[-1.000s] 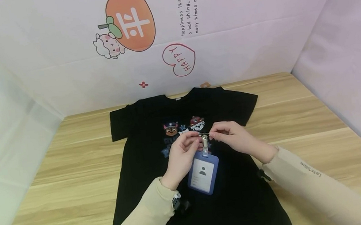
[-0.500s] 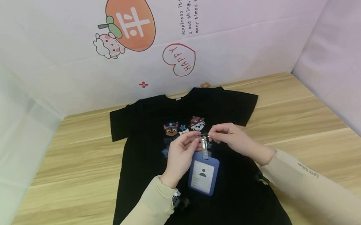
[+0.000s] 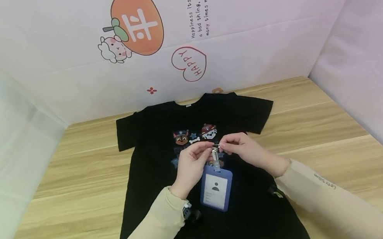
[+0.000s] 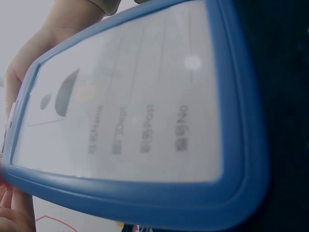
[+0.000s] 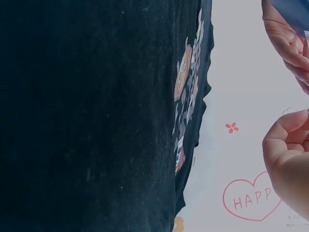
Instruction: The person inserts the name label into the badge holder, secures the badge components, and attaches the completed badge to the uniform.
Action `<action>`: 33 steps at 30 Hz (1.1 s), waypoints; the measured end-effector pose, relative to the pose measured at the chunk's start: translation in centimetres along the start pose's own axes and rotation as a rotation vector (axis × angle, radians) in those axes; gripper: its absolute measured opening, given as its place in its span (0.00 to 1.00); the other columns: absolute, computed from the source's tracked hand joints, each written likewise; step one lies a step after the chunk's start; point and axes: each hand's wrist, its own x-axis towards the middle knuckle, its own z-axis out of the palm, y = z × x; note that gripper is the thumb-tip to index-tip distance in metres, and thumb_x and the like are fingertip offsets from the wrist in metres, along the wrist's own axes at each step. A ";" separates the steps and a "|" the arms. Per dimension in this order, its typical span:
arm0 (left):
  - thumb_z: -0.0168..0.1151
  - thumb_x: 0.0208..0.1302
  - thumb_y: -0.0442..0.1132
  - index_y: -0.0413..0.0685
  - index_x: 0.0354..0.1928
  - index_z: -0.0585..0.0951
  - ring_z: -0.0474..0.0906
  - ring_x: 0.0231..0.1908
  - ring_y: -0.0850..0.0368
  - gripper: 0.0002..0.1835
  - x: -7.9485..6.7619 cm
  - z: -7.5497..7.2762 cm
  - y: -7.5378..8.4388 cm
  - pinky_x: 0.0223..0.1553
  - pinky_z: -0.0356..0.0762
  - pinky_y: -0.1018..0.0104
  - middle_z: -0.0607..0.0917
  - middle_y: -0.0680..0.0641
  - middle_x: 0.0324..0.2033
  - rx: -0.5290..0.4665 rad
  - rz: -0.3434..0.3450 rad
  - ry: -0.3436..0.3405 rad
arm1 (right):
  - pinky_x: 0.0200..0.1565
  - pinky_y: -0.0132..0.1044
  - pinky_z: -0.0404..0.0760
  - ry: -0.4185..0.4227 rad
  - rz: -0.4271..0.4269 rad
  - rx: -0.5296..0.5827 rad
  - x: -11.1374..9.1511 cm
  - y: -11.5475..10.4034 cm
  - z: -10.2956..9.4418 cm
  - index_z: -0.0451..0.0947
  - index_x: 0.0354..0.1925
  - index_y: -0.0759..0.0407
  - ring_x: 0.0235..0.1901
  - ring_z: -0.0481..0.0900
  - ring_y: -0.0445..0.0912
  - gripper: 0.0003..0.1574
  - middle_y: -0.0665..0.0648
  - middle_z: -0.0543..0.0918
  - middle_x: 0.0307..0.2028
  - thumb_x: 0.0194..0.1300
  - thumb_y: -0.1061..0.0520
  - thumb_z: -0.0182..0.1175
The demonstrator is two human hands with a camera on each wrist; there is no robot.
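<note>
A blue ID badge holder (image 3: 216,191) hangs face up over the black T-shirt (image 3: 245,227), tilted a little. Above it a clear strap joins a metal clip (image 3: 215,154) with a thin safety pin (image 3: 216,145) at its top. My left hand (image 3: 191,168) pinches the pin's left end beside the clip. From the other side, my right hand (image 3: 247,150) pinches the pin's right end between thumb and forefinger. The badge's white card (image 4: 120,96) fills the left wrist view and hides most of that hand. In the right wrist view both hands show only partly, at the right edge.
The T-shirt lies spread on a wooden table (image 3: 79,185), its cartoon print (image 3: 181,138) just beyond the hands. A white printed cloth (image 3: 256,31) stands behind the table, with more cloth at both sides.
My right hand has shifted slightly left and toward me, so its fingertips are nearer the left ones and less of the pin shows. The badge hangs slightly lower; my left hand stays nearly still.
</note>
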 end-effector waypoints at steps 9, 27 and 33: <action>0.56 0.63 0.24 0.29 0.39 0.81 0.80 0.27 0.69 0.07 -0.1 0.3 -0.1 0.35 0.82 0.67 0.85 0.32 0.35 0.012 0.046 0.035 | 0.37 0.37 0.71 0.004 0.020 0.007 0.0 0.1 0.2 0.77 0.33 0.71 0.29 0.70 0.43 0.12 0.56 0.72 0.26 0.70 0.64 0.49; 0.57 0.61 0.22 0.29 0.35 0.82 0.80 0.25 0.70 0.05 -0.1 0.2 0.2 0.33 0.81 0.47 0.85 0.32 0.32 0.044 0.073 0.022 | 0.35 0.38 0.69 -0.010 0.057 0.056 -0.1 0.0 0.6 0.76 0.33 0.72 0.29 0.70 0.43 0.13 0.52 0.71 0.25 0.70 0.64 0.48; 0.57 0.61 0.22 0.30 0.34 0.82 0.80 0.25 0.69 0.05 -0.1 0.0 0.1 0.33 0.80 0.44 0.85 0.32 0.32 0.056 0.071 0.016 | 0.35 0.38 0.70 -0.016 0.060 0.061 0.0 0.1 0.6 0.76 0.33 0.71 0.29 0.70 0.43 0.14 0.53 0.72 0.26 0.70 0.63 0.48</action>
